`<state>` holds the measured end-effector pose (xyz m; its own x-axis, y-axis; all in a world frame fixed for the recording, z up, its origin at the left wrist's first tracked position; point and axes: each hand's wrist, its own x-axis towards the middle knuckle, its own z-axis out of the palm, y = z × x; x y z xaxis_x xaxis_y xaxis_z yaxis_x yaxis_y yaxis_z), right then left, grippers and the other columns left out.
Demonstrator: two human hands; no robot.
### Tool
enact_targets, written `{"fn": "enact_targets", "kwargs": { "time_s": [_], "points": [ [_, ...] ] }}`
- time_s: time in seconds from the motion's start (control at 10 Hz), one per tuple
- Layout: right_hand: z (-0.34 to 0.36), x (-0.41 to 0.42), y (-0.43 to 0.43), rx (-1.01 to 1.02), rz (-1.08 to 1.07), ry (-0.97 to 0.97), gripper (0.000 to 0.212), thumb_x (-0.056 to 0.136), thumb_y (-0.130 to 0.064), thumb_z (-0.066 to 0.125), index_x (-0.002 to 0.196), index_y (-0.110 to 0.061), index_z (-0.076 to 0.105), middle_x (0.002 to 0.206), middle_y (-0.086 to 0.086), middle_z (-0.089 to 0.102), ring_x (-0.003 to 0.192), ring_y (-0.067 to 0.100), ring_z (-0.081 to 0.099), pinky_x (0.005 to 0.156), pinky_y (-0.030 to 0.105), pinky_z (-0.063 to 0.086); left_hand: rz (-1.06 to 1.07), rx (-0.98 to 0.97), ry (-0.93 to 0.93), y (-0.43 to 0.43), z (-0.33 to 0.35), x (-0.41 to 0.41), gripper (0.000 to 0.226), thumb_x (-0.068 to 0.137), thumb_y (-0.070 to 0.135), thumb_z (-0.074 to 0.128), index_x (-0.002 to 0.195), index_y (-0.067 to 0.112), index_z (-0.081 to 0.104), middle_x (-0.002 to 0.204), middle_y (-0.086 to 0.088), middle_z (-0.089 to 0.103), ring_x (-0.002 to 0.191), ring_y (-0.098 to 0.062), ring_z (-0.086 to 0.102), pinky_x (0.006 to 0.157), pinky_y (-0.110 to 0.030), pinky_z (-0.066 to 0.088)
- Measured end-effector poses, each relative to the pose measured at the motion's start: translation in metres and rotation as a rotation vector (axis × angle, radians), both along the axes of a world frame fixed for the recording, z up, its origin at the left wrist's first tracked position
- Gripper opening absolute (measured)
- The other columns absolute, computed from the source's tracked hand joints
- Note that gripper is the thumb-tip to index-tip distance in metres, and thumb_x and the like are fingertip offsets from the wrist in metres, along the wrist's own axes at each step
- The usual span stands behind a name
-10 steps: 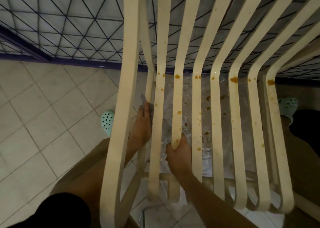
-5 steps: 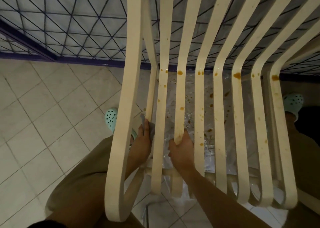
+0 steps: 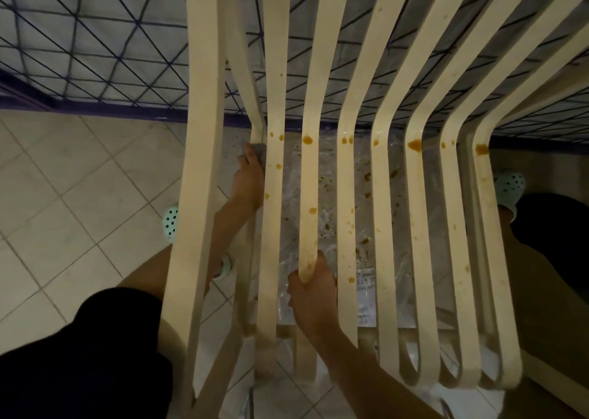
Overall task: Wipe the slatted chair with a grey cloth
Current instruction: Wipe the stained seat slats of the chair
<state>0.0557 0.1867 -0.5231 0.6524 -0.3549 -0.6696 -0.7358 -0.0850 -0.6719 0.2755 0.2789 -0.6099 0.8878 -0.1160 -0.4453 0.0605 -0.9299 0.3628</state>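
Fingers of your left hand hold the grey cloth against a slat; your right hand steadies the chair.

The slatted chair stands right in front of you, between your legs. The cloth sits at the bend of its narrow outer slat on your left, and your left fingers are closed on it so that it rubs the slat and does not slip. Your right fingers are curled round a middle slat, I think to stop the light chair from moving under the rubbing. Many orange-brown stains remain on the other slats, so most of the wiping seems not yet done. A plastic sheet lies under the seat on the tiled floor, probably to catch drips.
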Motion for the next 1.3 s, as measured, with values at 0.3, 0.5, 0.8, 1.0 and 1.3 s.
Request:
{"fn": "enact_targets", "kwargs": {
  "time_s": [0.3, 0.5, 0.8, 1.0, 1.3],
  "points": [
    [-0.001, 0.002, -0.001, 0.049, -0.029, -0.010, 0.019, 0.092, -0.019, 0.056, 0.107, -0.032, 0.053, 0.082, 0.002, 0.067, 0.070, 0.019, 0.069, 0.063, 0.041, 0.061, -0.124, 0.008, -0.145, -0.006, -0.012, 0.010, 0.083, 0.099, 0.027, 0.050, 0.153, 0.000, -0.007, 0.159, -0.026, -0.006, 0.148, -0.040, 0.006, 0.115, -0.048, 0.030],
    [-0.001, 0.000, 0.001, -0.034, -0.011, 0.001, 0.012, 0.091, -0.024, 0.058, 0.102, -0.025, 0.056, 0.078, 0.001, 0.066, 0.068, 0.017, 0.068, 0.062, 0.041, 0.061, -0.205, -0.023, -0.180, 0.012, -0.003, -0.051, 0.084, 0.099, 0.026, 0.052, 0.153, 0.003, -0.008, 0.160, -0.024, -0.012, 0.148, -0.043, -0.004, 0.118, -0.049, 0.020],
    [0.021, 0.007, -0.002, -0.091, 0.062, -0.012, 0.025, 0.092, -0.016, 0.058, 0.109, -0.029, 0.046, 0.095, 0.006, 0.066, 0.087, 0.025, 0.068, 0.078, 0.047, 0.060, -0.075, -0.082, 0.034, 0.062, 0.021, -0.188, 0.076, 0.097, 0.010, 0.054, 0.154, 0.015, 0.003, 0.161, -0.017, 0.009, 0.146, -0.037, 0.021, 0.108, -0.046, 0.041],
    [0.017, 0.002, -0.006, 0.073, 0.058, 0.000, 0.057, 0.083, -0.022, 0.074, 0.129, -0.011, 0.041, 0.119, 0.016, 0.063, 0.096, 0.035, 0.067, 0.081, 0.049, 0.058, 0.299, -0.381, 0.153, 0.081, 0.091, -0.198, 0.036, 0.100, 0.011, 0.048, 0.132, 0.027, 0.049, 0.136, 0.004, 0.049, 0.127, -0.021, 0.048, 0.104, -0.031, 0.041],
    [0.094, -0.051, -0.027, 0.089, 0.316, -0.091, 0.057, 0.091, -0.014, 0.063, 0.143, -0.013, 0.038, 0.134, 0.007, 0.055, 0.111, 0.018, 0.054, 0.090, 0.024, 0.043, 0.967, -0.936, -0.168, 0.107, 0.245, -0.212, 0.026, 0.094, 0.039, 0.057, 0.114, 0.022, 0.060, 0.108, -0.013, 0.068, 0.092, -0.028, 0.067, 0.083, -0.046, 0.056]
  ]
}}
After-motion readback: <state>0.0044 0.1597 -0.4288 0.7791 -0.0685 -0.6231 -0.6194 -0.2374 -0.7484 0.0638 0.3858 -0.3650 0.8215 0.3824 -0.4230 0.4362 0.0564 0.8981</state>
